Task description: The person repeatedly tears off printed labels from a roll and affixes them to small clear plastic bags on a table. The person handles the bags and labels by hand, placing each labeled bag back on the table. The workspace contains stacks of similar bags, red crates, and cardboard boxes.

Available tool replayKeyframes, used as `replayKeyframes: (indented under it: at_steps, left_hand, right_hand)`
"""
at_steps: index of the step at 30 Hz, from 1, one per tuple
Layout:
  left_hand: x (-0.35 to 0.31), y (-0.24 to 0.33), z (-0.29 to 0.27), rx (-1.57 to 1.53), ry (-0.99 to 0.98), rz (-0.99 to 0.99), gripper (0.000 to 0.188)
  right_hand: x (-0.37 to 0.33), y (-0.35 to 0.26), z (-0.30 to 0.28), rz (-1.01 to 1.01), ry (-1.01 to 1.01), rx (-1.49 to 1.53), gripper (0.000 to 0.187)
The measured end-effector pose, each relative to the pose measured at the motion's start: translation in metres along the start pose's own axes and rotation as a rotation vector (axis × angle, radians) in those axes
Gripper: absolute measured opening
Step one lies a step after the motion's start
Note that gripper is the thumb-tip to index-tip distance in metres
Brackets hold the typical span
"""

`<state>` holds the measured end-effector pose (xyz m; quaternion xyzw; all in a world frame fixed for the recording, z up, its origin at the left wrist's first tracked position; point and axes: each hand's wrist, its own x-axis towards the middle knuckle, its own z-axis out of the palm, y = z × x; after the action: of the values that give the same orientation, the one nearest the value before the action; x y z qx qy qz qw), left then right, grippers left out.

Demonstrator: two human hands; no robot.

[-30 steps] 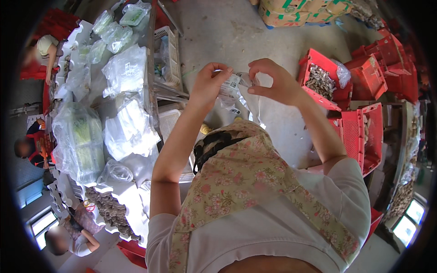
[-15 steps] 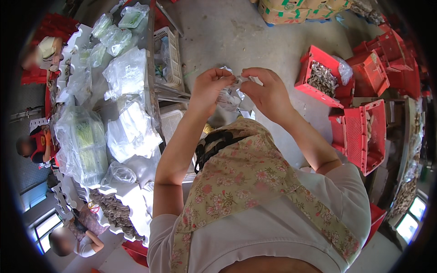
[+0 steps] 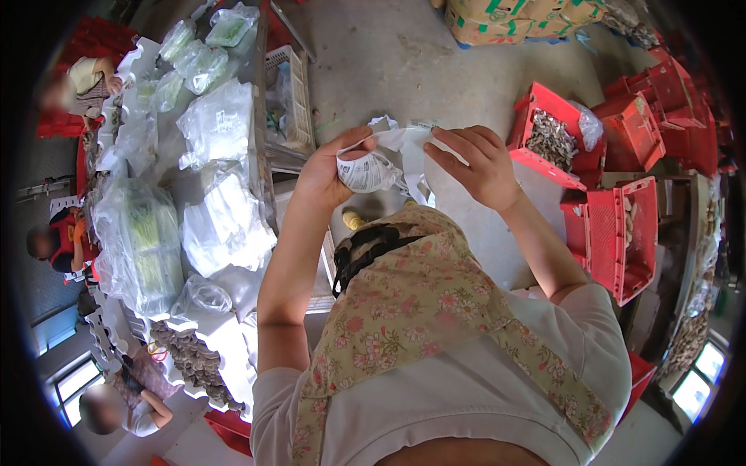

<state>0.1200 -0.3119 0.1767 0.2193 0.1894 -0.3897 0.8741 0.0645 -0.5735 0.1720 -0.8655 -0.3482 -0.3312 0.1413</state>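
My left hand (image 3: 325, 172) is closed round a roll of white printed labels (image 3: 368, 172), its thumb over the roll's upper side. From the roll a pale strip (image 3: 415, 159) runs across to my right hand (image 3: 480, 167) and hangs down with a loose end. The thumb and forefinger of that right hand are at the strip's upper edge, by a small label; the other fingers are bent loosely. Both hands are raised in front of my flowered apron (image 3: 396, 311).
To my left stands a table with clear plastic bags (image 3: 221, 221) and bagged greens (image 3: 144, 241). A white crate (image 3: 294, 101) is beside it. Red crates (image 3: 544, 132) stand on the right, stacked cardboard boxes (image 3: 521, 19) ahead. Other people (image 3: 144, 400) work beyond the table.
My hands have moved apart. The label roll has turned and shifted left with my left hand, and more of the strip now shows between the hands.
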Motion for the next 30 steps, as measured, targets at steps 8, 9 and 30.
replayKeyframes:
  at_steps: [8,9,30]
  left_hand:
    - [0.001,-0.008,-0.013,-0.055,0.092,-0.043,0.006]
    - [0.001,-0.011,-0.019,-0.042,0.078,-0.071,0.006]
    - [-0.035,-0.026,-0.02,0.277,-0.08,0.076,0.006]
  right_hand:
    - [0.004,0.014,0.0,-0.142,-0.103,0.123,0.037]
    - [0.007,0.019,0.002,-0.155,-0.084,0.184,0.037]
    - [0.04,-0.01,0.018,0.423,-0.312,0.587,0.022]
